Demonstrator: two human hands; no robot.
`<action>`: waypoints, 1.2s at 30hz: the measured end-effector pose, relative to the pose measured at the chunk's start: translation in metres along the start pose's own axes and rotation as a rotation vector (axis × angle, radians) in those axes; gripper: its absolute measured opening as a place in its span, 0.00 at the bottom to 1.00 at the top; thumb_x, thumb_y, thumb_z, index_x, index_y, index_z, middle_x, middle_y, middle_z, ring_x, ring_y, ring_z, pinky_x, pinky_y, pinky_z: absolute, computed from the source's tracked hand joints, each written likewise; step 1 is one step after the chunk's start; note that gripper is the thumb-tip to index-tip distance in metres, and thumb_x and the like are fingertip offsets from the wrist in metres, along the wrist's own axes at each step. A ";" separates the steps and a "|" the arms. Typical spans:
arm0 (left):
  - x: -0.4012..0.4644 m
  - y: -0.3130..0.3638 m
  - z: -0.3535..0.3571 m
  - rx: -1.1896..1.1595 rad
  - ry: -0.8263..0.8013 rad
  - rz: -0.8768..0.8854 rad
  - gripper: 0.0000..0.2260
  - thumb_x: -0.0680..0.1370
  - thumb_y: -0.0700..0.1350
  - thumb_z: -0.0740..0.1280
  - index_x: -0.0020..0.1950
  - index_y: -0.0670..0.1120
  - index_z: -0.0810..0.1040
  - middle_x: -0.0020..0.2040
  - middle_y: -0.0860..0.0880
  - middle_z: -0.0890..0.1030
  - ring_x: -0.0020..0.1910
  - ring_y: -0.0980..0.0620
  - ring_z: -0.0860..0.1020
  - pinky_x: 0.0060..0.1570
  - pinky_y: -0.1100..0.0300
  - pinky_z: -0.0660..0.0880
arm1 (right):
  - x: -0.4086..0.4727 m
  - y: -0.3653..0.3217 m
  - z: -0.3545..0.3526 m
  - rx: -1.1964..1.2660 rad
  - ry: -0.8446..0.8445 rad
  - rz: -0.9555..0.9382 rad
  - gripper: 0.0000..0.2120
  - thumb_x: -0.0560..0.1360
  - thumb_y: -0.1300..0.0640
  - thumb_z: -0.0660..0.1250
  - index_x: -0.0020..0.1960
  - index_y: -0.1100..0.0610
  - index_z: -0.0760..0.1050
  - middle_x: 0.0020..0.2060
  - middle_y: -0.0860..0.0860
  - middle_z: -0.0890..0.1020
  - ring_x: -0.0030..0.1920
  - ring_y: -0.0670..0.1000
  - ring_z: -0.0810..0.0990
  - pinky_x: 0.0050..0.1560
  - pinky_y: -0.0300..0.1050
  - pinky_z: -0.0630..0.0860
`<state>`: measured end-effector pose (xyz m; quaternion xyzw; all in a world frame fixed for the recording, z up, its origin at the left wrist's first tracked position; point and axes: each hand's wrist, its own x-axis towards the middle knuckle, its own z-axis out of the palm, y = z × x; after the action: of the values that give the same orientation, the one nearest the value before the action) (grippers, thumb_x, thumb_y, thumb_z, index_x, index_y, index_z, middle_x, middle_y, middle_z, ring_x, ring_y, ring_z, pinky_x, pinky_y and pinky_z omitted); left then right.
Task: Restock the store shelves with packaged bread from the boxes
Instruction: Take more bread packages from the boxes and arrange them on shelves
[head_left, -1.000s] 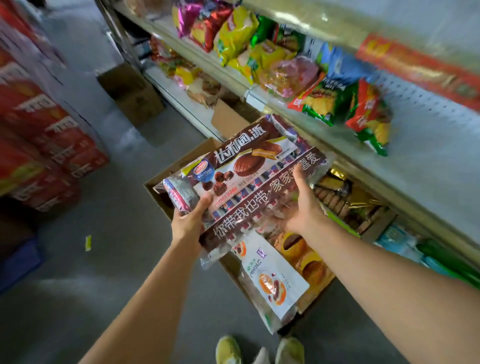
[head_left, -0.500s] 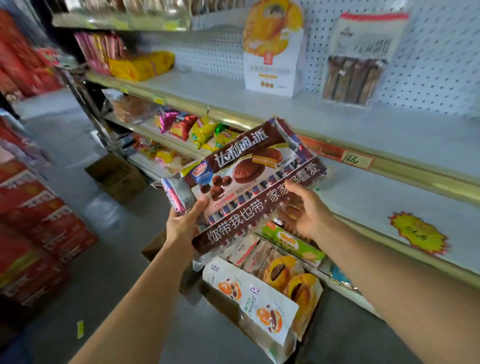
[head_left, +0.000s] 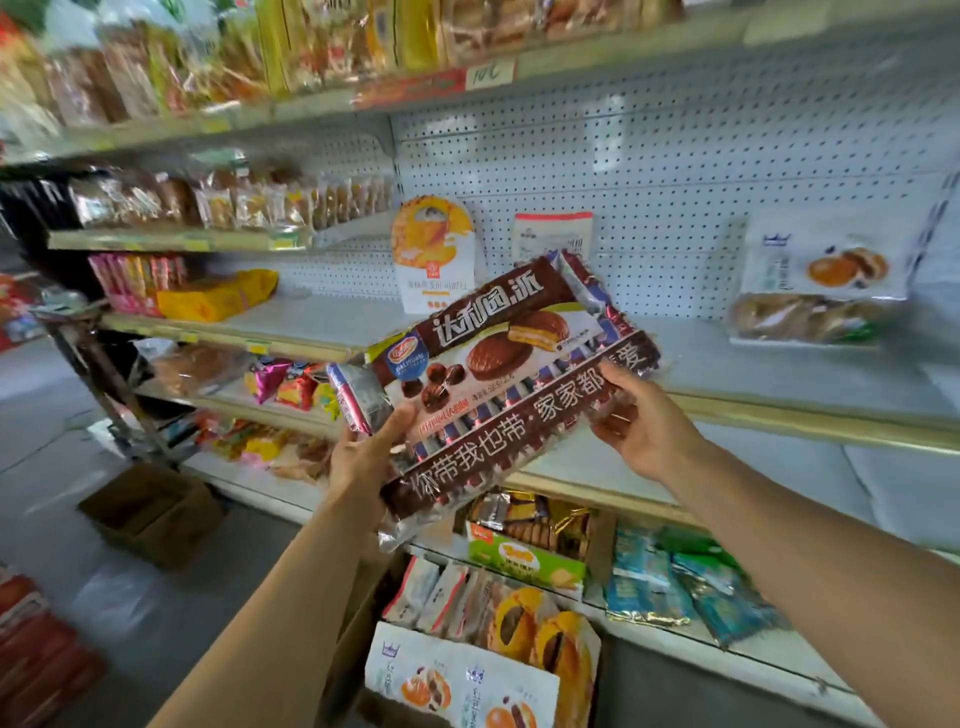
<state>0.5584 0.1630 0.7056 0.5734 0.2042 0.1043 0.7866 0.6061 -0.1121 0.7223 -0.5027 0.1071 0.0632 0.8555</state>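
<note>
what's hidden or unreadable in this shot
Head view only:
- Fingers of both hands, left and right: behind the brown pack, only the thumbs show.
- The pack's underside: faces away.
- Top shelf goods: motion blur, labels unreadable.
- Price tag: scrawl too blurred to read surely.
- Box of bread below: bottom edge cuts it off, depth and count unknown.
- Small print on the white bag: too small.

Grey floor (head_left: 62, 467), white pegboard wall (head_left: 675, 171)

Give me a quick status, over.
Both hands, left and right, grip the brown pie pack. Held before the grey shelf. Nothing blocking.
</note>
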 end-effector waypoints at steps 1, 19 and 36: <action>-0.007 0.007 0.008 0.008 -0.027 0.011 0.28 0.63 0.50 0.79 0.60 0.47 0.76 0.49 0.43 0.84 0.44 0.42 0.84 0.44 0.44 0.82 | -0.010 -0.013 -0.007 -0.008 0.000 -0.018 0.19 0.59 0.47 0.78 0.41 0.56 0.73 0.33 0.53 0.79 0.39 0.54 0.78 0.42 0.47 0.78; -0.081 0.074 0.243 0.119 -0.356 0.178 0.33 0.61 0.54 0.81 0.62 0.44 0.79 0.48 0.42 0.86 0.40 0.42 0.85 0.37 0.48 0.82 | -0.092 -0.251 -0.171 -0.487 0.178 -0.364 0.41 0.53 0.48 0.82 0.61 0.61 0.74 0.48 0.56 0.85 0.47 0.56 0.85 0.49 0.53 0.82; -0.112 0.121 0.465 0.187 -0.435 0.453 0.27 0.67 0.53 0.77 0.62 0.46 0.75 0.52 0.49 0.83 0.52 0.47 0.82 0.44 0.57 0.75 | -0.067 -0.412 -0.272 -0.681 0.337 -0.722 0.18 0.65 0.54 0.80 0.48 0.57 0.75 0.45 0.53 0.83 0.47 0.53 0.82 0.54 0.53 0.80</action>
<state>0.6710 -0.2423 0.9626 0.6829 -0.0927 0.1326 0.7124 0.5972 -0.5505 0.9589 -0.7606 0.0368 -0.2861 0.5816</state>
